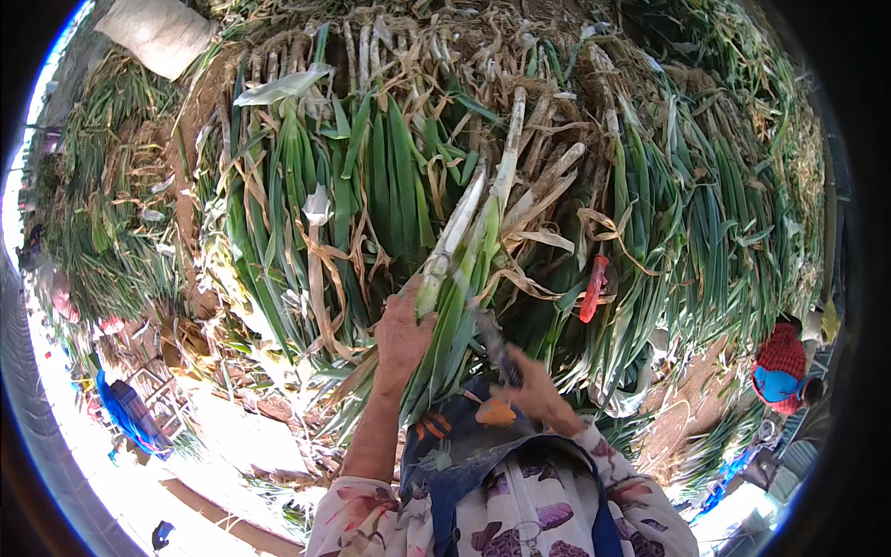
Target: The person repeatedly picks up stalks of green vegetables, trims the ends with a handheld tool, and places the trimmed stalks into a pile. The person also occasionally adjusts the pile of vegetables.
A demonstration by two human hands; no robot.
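My left hand point(402, 338) is closed around the lower part of a large green onion or leek stalk point(456, 223), whose white shaft slants up and to the right. Beside it lies a second stalk point(510, 150), with roots at its far tip and green leaves running down toward my lap. A knife point(495, 341) with a dark handle is gripped in my right hand point(534, 390). Motion blurs its blade, which points up and left close to the leaves; whether it touches them I cannot tell. Over my lap hangs a dark blue apron point(452, 463) with orange shapes on it.
Rows of green stalks point(393, 181) with dry leaves spread before me. A red object point(594, 289) rests on leaves to the right. White sacking point(160, 35) lies far left. A person in red and blue point(779, 376) is at the right; a blue-draped crate point(136, 414) stands left.
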